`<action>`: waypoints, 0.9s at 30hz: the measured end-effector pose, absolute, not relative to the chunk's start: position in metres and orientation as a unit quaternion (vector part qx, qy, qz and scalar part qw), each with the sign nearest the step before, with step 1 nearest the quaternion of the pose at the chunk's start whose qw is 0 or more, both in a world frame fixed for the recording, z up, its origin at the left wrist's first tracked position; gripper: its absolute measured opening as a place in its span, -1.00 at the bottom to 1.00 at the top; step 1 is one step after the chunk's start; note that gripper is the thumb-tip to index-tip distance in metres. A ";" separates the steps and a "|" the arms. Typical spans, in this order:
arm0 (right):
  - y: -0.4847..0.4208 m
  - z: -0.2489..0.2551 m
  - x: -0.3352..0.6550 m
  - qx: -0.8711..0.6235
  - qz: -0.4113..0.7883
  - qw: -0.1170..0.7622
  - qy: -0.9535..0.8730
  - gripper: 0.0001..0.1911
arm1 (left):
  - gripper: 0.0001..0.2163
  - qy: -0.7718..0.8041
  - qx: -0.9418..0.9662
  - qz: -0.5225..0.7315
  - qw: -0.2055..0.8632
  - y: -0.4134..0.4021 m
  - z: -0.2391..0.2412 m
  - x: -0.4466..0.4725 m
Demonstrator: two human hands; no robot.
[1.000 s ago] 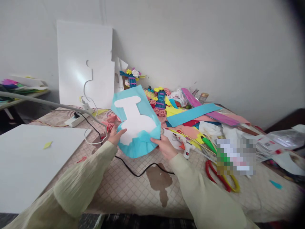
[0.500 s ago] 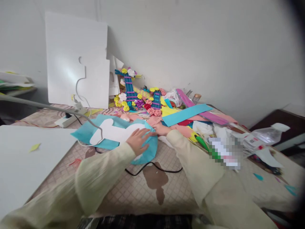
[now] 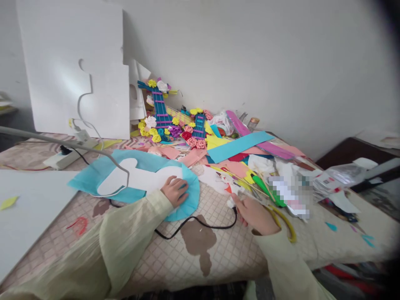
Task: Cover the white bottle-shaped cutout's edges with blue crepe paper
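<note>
A round-ended sheet of light blue paper (image 3: 93, 180) lies flat on the table with a white cut-out shape (image 3: 146, 179) on top of it. My left hand (image 3: 175, 191) rests on the paper's near end, fingers lying on it and holding nothing. My right hand (image 3: 254, 214) is lower right, fingers curled over something among the clutter; what it grips is hidden. The yellow handle of a pair of scissors (image 3: 289, 228) shows just beside that wrist. A black cord (image 3: 193, 223) runs along the table between my two hands.
A cut white foam board (image 3: 71, 71) leans on the wall. A flat white board (image 3: 28, 200) lies at left. A grey cable (image 3: 62, 143) and power strip (image 3: 67, 156) cross behind the blue paper. Paper flowers and coloured strips (image 3: 240, 146) are heaped at the back, with a plastic bottle (image 3: 343, 175) at right.
The blue paper, held up in both hands a second ago, now lies flat on the table. My right hand has let go and moved right and toward me, onto the clutter by the scissors.
</note>
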State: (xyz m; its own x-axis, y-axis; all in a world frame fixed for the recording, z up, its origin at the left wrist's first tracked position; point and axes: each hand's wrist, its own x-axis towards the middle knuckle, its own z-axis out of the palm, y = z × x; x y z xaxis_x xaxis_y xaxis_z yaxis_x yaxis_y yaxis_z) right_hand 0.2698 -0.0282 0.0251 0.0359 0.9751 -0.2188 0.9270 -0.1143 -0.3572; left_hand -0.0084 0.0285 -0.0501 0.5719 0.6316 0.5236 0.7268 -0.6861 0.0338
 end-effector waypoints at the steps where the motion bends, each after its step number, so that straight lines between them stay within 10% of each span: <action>1: -0.028 0.016 0.270 -0.717 0.223 0.074 -0.657 -0.29 | -0.75 -0.381 -0.881 -0.263 0.096 0.029 -0.050 -0.008; 16: -0.007 -0.004 0.233 -0.563 0.514 0.468 -0.448 -0.76 | -0.85 -0.371 -0.861 -0.329 0.115 0.037 -0.040 -0.009; 27: 0.048 -0.011 0.172 -0.522 0.561 0.461 -0.447 -0.76 | -0.87 -0.401 -0.826 -0.371 0.135 0.036 -0.042 -0.008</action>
State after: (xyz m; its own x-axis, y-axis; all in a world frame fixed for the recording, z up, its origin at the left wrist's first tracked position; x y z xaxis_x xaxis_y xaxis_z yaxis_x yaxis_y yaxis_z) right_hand 0.1722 0.0477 -0.0109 -0.0293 0.9843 -0.1740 -0.0511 -0.1753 -0.9832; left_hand -0.0081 0.0363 -0.0416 0.4022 0.5636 0.7215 0.7633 -0.6416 0.0756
